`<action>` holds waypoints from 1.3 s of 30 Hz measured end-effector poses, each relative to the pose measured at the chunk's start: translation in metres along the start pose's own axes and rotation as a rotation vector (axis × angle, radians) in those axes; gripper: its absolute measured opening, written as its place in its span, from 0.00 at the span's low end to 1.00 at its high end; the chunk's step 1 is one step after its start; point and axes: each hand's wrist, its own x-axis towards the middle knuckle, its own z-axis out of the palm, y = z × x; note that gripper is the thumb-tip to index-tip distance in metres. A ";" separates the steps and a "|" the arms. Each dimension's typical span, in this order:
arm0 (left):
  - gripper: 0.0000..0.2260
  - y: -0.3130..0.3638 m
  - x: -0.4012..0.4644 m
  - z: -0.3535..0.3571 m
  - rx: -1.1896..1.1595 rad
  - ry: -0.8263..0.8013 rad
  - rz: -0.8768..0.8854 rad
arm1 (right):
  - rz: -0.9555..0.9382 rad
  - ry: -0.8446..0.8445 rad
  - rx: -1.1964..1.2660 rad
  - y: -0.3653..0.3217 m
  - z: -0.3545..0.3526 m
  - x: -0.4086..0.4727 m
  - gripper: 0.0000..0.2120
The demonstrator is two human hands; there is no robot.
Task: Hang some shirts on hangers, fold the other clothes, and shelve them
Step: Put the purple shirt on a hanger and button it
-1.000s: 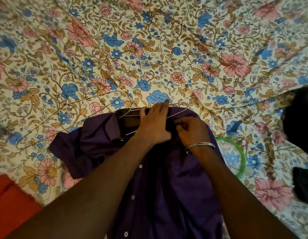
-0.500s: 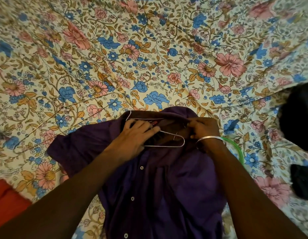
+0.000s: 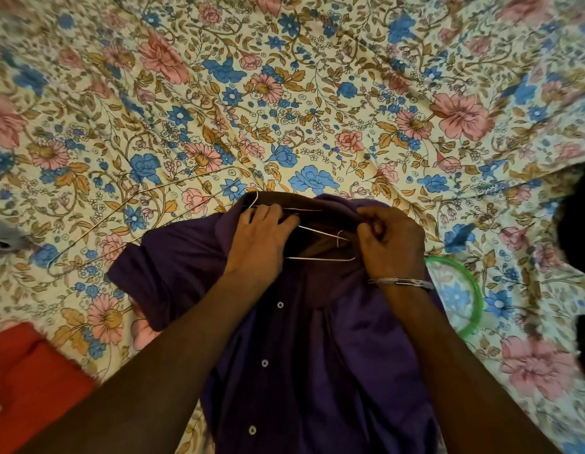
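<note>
Hands [image 3: 323,237] grip shirt [image 3: 317,355]; hangers [image 3: 461,296] flank.

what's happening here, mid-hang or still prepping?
Mid-hang. A person is working a wire hanger into the neck of a purple button shirt laid on a floral bedsheet. The left hand grips the collar and hanger on one side; the right hand pinches the collar on the other. The hanger sits partly inside the neck opening, not yet seated. Spare wire hangers lie to the left, a green hanger to the right.
</note>
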 end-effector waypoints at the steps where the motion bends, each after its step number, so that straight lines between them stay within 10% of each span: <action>1: 0.28 -0.002 0.003 -0.003 -0.032 -0.023 -0.003 | 0.007 0.023 0.019 0.002 0.001 0.002 0.11; 11: 0.16 -0.008 0.013 -0.015 -0.030 -0.146 -0.075 | 0.083 -0.136 -0.045 0.027 0.001 0.010 0.13; 17: 0.27 0.015 0.012 0.002 0.146 -0.093 -0.139 | -0.146 -0.088 0.120 -0.021 0.009 -0.020 0.19; 22: 0.33 0.010 0.007 -0.008 -0.740 0.013 -0.129 | -0.087 -0.199 0.210 -0.027 0.031 -0.047 0.26; 25: 0.27 -0.012 0.010 -0.014 -0.665 0.260 -0.325 | 0.079 -0.045 0.161 -0.022 0.039 -0.067 0.25; 29: 0.24 -0.037 0.031 -0.005 -0.286 0.067 -0.345 | 0.259 0.011 0.115 -0.024 0.051 -0.085 0.30; 39: 0.09 -0.087 0.103 -0.069 -0.261 -0.422 -0.149 | 0.163 -0.081 0.405 -0.027 0.055 -0.100 0.27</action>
